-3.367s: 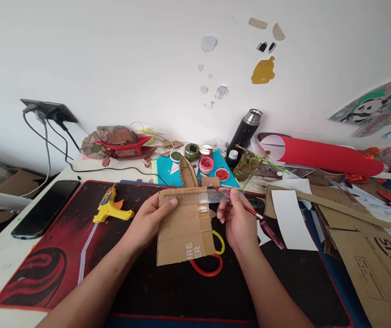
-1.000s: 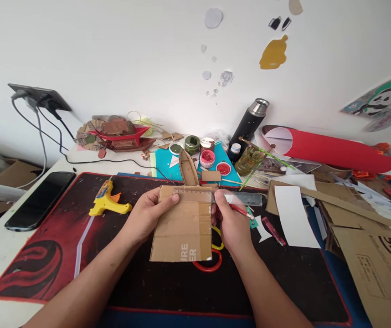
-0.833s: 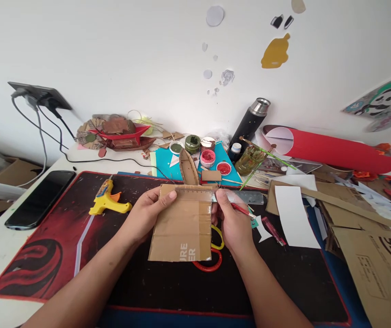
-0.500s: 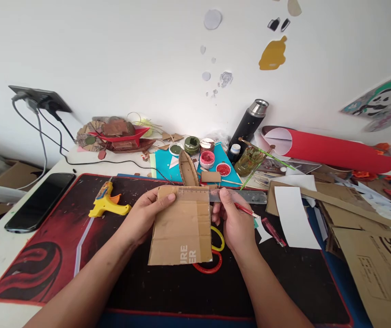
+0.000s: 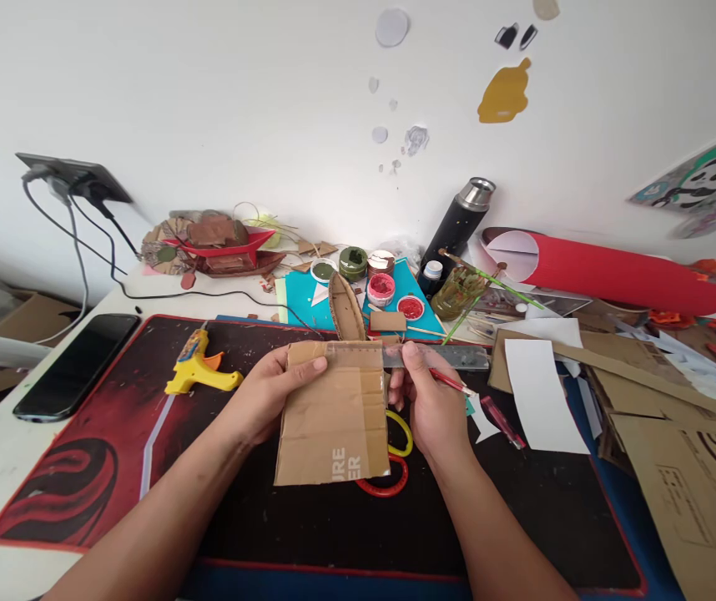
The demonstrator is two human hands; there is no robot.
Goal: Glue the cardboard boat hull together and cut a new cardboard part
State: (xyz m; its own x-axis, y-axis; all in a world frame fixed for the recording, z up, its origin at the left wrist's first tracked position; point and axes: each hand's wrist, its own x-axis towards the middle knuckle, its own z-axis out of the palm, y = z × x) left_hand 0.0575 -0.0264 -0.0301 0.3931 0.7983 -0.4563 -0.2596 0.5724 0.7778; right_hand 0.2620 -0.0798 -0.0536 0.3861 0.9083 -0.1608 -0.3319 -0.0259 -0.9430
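Note:
My left hand (image 5: 270, 386) is closed on the left edge of a piece of brown cardboard (image 5: 333, 417), with its thumb lying on the front face. A clear ruler (image 5: 451, 357) lies across the cardboard's top edge and sticks out to the right. My right hand (image 5: 428, 401) pinches the ruler just past the cardboard, thumb on top. A slim red pencil or brush (image 5: 451, 381) shows behind the right thumb; whether the fingers grip it is hidden. Below the cardboard, the scissors' yellow and red handles (image 5: 389, 482) show on the dark desk mat (image 5: 333, 534); their blades are covered.
A yellow glue gun (image 5: 204, 371) and a phone (image 5: 76, 367) lie at left. Behind are a boat-shaped cardboard piece (image 5: 346, 309), paint pots (image 5: 381, 290), a brush jar (image 5: 458, 292) and a black flask (image 5: 458, 221). At right lie a cutter (image 5: 501, 422), white paper (image 5: 546, 396) and cardboard sheets (image 5: 677, 484).

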